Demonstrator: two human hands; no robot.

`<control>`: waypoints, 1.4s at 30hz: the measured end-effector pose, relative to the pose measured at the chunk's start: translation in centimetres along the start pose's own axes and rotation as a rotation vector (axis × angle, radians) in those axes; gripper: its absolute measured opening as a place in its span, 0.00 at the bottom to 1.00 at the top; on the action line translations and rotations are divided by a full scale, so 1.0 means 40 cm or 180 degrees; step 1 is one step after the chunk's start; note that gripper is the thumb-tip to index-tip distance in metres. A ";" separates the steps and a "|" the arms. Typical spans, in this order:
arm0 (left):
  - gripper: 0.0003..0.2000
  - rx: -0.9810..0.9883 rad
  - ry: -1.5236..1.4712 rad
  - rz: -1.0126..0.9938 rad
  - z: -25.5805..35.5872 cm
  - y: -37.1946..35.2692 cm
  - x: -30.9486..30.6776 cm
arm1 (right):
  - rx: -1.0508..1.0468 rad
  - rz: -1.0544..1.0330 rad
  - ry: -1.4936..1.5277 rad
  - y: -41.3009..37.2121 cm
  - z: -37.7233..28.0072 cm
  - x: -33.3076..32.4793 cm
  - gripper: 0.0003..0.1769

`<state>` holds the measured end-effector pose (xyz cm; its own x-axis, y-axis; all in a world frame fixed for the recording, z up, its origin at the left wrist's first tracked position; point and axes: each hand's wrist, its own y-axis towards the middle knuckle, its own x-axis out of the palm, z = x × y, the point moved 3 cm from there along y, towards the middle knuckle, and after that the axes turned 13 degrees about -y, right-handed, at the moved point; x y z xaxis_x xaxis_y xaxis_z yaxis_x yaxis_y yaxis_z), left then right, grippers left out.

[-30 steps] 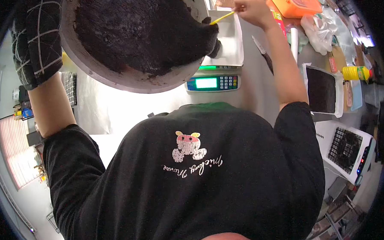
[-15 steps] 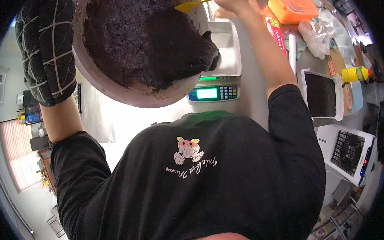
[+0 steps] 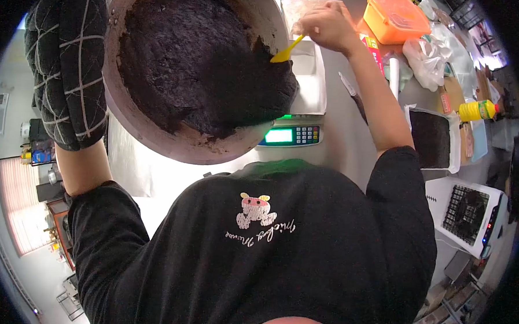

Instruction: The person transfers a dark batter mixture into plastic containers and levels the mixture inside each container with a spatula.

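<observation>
Over the left part of the metal bench (image 3: 343, 136) hangs a broad round pot (image 3: 173, 145), tilted to the right, its dark mixture (image 3: 183, 60) bulging across the rim. Toward the bench's far right corner sits an orange box (image 3: 396, 22); nearer, toward the right edge, lies a white-edged pan (image 3: 455, 138) of something dark. A white tray (image 3: 313, 86), partly hidden by the pot, has a lit scale (image 3: 304, 136) on its near side. The left hand (image 3: 72, 70), inside a black checked mitt (image 3: 80, 99), lies along the pot's left side; whether its hidden fingers grip, I can't say. Right of the tray lies a knife (image 3: 348, 83). The right hand (image 3: 330, 27) pinches a yellow spatula (image 3: 290, 49) by its handle, blade against the mixture at the rim.
</observation>
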<state>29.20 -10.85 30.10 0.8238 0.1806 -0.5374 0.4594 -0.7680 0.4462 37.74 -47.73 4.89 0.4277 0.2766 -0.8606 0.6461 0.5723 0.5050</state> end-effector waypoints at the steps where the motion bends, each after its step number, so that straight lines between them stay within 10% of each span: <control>1: 0.15 -0.0016 0.0008 0.0022 -0.003 0.001 0.000 | 0.0065 0.0220 -0.0062 0.003 0.015 -0.024 0.05; 9: 0.14 -0.0032 -0.0029 0.0083 -0.002 0.004 -0.009 | 0.1411 -0.0336 0.0106 0.028 0.064 0.015 0.07; 17: 0.13 -0.0117 -0.0021 0.0097 -0.014 -0.016 -0.010 | 0.1104 -0.1113 0.0580 -0.027 0.026 0.131 0.10; 25: 0.13 -0.0192 -0.0037 0.0142 -0.024 -0.028 -0.006 | 0.0808 0.0307 0.0066 -0.033 0.064 -0.023 0.06; 36: 0.12 -0.0284 -0.0013 0.0198 -0.040 -0.043 -0.012 | 0.1102 -0.0630 0.0649 -0.059 0.035 0.097 0.10; 42: 0.11 -0.0323 -0.0025 0.0229 -0.047 -0.046 -0.008 | 0.0812 0.0242 0.0388 -0.066 0.031 -0.050 0.06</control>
<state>28.72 -8.33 30.78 0.8534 0.1222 -0.5067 0.4307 -0.7127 0.5536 35.95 -50.74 5.36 0.4118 0.4109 -0.8133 0.7598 0.3380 0.5554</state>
